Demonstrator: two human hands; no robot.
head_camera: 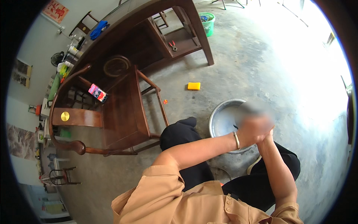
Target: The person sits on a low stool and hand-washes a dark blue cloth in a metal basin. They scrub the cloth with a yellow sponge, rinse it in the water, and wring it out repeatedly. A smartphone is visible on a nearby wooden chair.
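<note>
A round metal basin (223,112) stands on the floor in front of me, with a pale, cloudy look inside. Above its right side my left hand (247,134), with a pale bangle at the wrist, and my right hand (266,136) come together, touching or nearly so. A blurred patch covers the fingers and whatever may be between them, so a grip cannot be made out. A small dark thing (235,127) shows beside my left hand; its kind is unclear. On the floor beyond the basin, to the left, lies a yellow sponge-like block (193,86).
A wooden armchair (123,112) holding a lit phone (98,93) stands at left. Behind it is a dark wooden desk (207,53), with red-handled pliers (173,46) on its low shelf. A green basket (209,26) stands beyond. My knees flank the basin's near side.
</note>
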